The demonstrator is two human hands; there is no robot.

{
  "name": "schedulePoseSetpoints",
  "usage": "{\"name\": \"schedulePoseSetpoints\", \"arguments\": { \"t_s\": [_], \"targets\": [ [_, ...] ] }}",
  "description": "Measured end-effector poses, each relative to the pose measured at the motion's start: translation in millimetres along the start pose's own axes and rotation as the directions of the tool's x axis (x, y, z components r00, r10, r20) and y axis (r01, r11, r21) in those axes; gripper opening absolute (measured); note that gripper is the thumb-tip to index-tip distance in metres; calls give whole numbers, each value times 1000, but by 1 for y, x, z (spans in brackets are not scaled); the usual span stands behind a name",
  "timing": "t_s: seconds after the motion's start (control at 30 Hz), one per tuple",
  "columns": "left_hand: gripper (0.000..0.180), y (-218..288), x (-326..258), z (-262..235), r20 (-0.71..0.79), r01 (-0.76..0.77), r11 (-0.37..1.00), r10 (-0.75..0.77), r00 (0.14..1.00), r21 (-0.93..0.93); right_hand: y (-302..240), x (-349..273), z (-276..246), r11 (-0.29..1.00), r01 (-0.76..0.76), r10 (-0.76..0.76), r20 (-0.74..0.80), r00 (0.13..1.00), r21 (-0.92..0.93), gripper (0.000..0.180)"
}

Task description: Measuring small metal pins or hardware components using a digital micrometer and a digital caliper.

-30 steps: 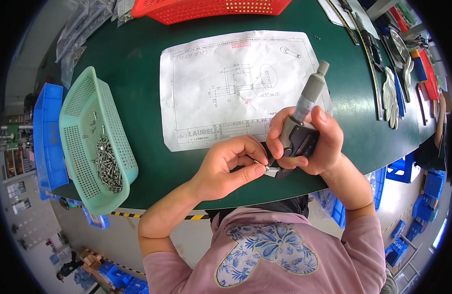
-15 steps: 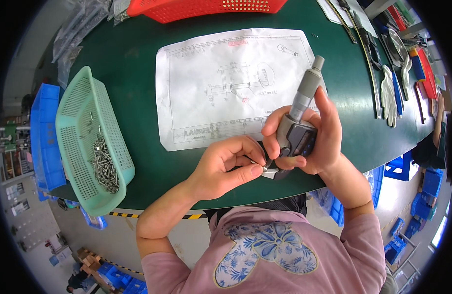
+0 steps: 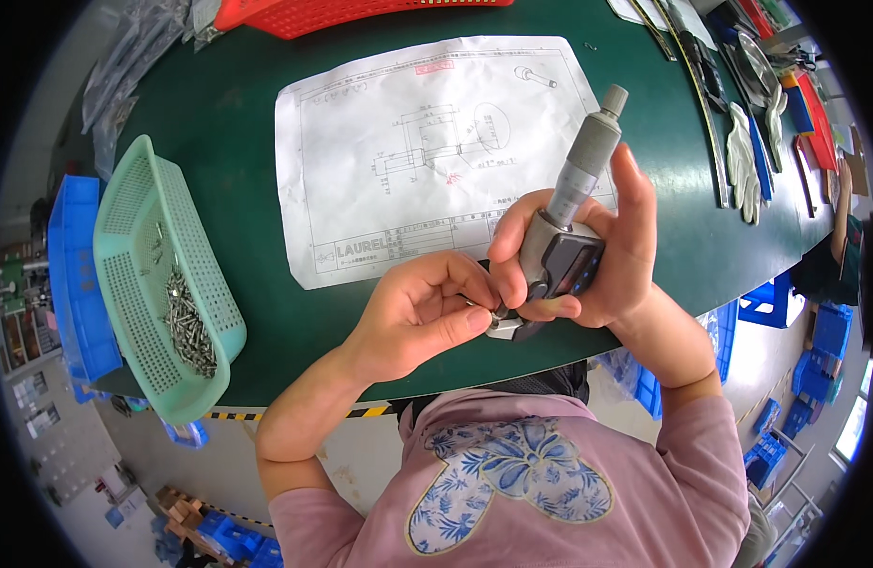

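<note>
Head view: the left hand (image 3: pixel 403 317) is pinching, thumb and forefinger drawn together on a small metal part (image 3: pixel 472 303); only a short thin end shows, the rest hidden by the fingertips. The right hand (image 3: pixel 618 284) is wrapped round a micrometer (image 3: pixel 571 194), fingers curled over its far side, thumb laid across the lower body, one finger extended up alongside the thimble. Micrometer tilted, thimble toward the upper right, dark display panel facing up, bright lower end of the frame just beside the left fingertips. Whether the part sits between the measuring faces cannot be told; the fingers cover that spot. Both hands are above the near edge of a green table (image 3: pixel 276 331). Beyond them lies a drawing sheet (image 3: pixel 351 142), printed side up, showing a stepped shaft outline and a red stamp; the micrometer and right hand overlap its right portion. To the left, a pale green basket (image 3: pixel 230 346) holds a heap of metal pieces (image 3: pixel 188 327), a few lying apart from the pile. Left of the basket: a blue bin (image 3: pixel 72 284). Far edge: a red basket (image 3: pixel 361 14), cut off by the frame. Right side of table: white gloves (image 3: pixel 742 161) beside a long ruler (image 3: pixel 706 123).
</note>
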State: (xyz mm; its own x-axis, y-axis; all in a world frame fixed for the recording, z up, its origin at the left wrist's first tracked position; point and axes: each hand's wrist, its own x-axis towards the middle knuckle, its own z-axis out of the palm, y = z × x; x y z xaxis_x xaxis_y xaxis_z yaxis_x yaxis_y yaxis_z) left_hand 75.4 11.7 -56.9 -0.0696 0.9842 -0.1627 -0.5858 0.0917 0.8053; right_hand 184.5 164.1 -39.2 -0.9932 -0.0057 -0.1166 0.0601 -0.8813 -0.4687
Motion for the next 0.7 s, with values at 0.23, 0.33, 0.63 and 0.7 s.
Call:
{"name": "schedulePoseSetpoints", "arguments": {
  "t_s": [0.23,0.33,0.63,0.7],
  "targets": [
    [9,-3,0,-2,-42,-44,999,44,998,3,-1,2,0,999,23,-23,9,1000,37,84],
    [10,-1,-1,0,-50,-40,999,40,998,0,-2,2,-1,998,-37,38,-12,999,58,83],
    [12,-1,-2,-3,-77,-17,999,20,997,39,-3,4,1,997,-72,73,-58,996,19,79],
    [13,0,-1,-2,-78,11,999,-8,997,46,-4,5,3,997,-73,75,-90,993,22,78]
  ]
}}
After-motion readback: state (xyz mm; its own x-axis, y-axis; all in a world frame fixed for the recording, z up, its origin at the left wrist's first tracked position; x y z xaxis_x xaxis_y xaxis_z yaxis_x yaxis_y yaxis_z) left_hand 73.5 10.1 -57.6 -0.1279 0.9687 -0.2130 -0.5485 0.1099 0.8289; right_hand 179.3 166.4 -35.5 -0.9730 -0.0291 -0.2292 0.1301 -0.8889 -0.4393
